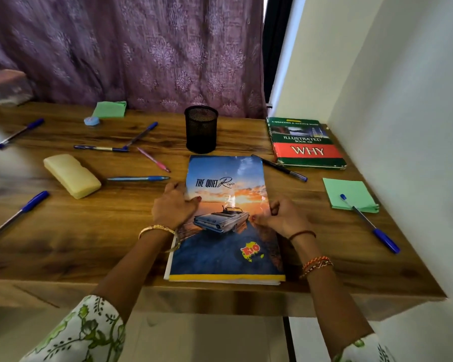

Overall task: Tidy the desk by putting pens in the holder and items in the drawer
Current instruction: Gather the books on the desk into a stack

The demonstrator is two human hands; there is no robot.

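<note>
While we held the notebook (225,218) flat at six o'clock on the desk (89,231), its near edge overhung the front; a careless pull could have dropped it or swept the black pen (279,167) at one o'clock. Our left hand (174,205) lay curled on its left edge, our right hand (283,218) on its right, neither clearly lifting. Loose pens lay scattered; the mesh holder (201,129) stood at twelve o'clock, seemingly empty.
</note>
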